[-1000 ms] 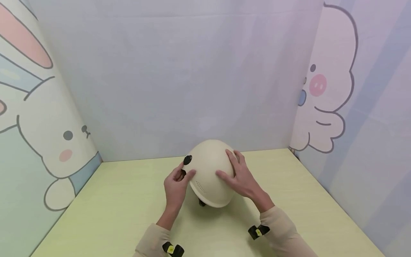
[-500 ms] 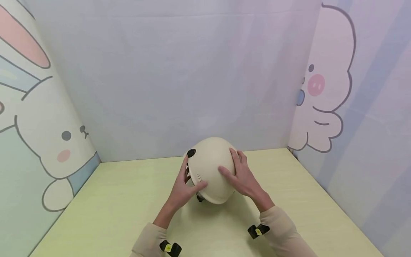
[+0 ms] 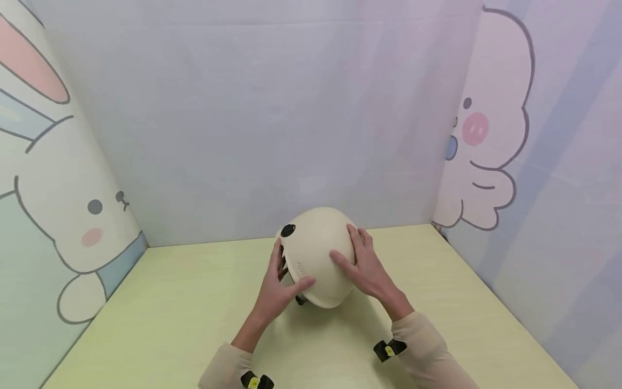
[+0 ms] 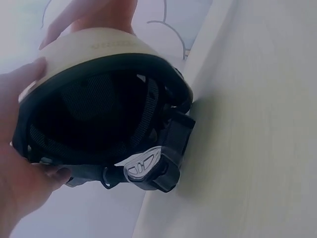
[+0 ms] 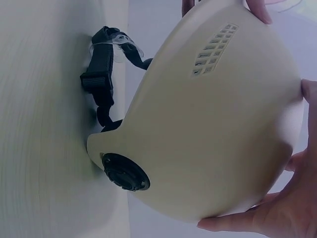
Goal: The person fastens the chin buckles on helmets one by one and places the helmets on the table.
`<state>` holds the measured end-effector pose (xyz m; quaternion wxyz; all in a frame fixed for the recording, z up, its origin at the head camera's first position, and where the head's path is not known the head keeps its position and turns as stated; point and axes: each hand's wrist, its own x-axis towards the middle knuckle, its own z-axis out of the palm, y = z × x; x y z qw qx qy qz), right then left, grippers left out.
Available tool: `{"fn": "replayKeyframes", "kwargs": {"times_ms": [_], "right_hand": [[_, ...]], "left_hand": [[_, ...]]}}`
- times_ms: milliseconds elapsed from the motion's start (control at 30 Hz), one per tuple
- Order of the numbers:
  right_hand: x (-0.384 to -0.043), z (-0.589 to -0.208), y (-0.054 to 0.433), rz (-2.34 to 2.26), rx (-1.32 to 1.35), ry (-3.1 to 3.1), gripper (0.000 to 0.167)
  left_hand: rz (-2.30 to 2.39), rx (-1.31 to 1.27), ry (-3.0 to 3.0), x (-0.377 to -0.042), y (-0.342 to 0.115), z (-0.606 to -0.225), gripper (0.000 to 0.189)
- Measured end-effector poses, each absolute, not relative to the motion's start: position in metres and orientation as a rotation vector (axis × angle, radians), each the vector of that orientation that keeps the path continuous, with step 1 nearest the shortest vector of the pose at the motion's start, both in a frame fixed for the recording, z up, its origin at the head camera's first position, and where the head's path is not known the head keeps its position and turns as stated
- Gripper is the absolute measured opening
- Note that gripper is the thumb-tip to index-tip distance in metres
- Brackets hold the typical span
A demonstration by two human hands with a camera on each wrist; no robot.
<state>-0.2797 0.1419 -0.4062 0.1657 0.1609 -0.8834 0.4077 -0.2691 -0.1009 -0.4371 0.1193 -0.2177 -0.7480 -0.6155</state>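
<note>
A cream helmet (image 3: 320,243) is tipped on its side on the table, its opening facing left. My left hand (image 3: 273,294) grips the left rim, thumb on the outer shell near the vents (image 5: 214,52) and fingers at the rim's edge. My right hand (image 3: 370,273) holds the crown from the right, fingers and thumb spread over the dome. The left wrist view looks into the dark padded lining (image 4: 89,109). A black chin strap (image 5: 101,72) with a buckle (image 4: 156,168) hangs by the table surface. One round black cap (image 3: 288,230) sits on the shell's side.
The pale yellow-green table (image 3: 194,302) reaches back to a plain grey-lilac cloth wall (image 3: 272,124) just behind the helmet. Side walls carry a printed rabbit (image 3: 73,205) and a printed white character (image 3: 495,108).
My left hand has shifted from near the black cap to a wider grip along the rim, its thumb lower beside the vents. The helmet has turned slightly. My right hand stays on the crown.
</note>
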Motion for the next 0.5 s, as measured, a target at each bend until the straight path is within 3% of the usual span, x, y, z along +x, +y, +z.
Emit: {"fn": "replayKeyframes", "kwargs": {"times_ms": [233,500], "right_hand": [[-0.281,-0.407,0.144,1.193,0.415,-2.490,0.085],[-0.283,-0.408,0.146,1.188,0.421,-2.485,0.084]], "left_hand": [[-1.771,-0.556,-2.052,-0.260,-0.088,-0.449,0.095],[-1.968,-0.559,-1.999,-0.248,-0.077,-0.468,0.111]]}}
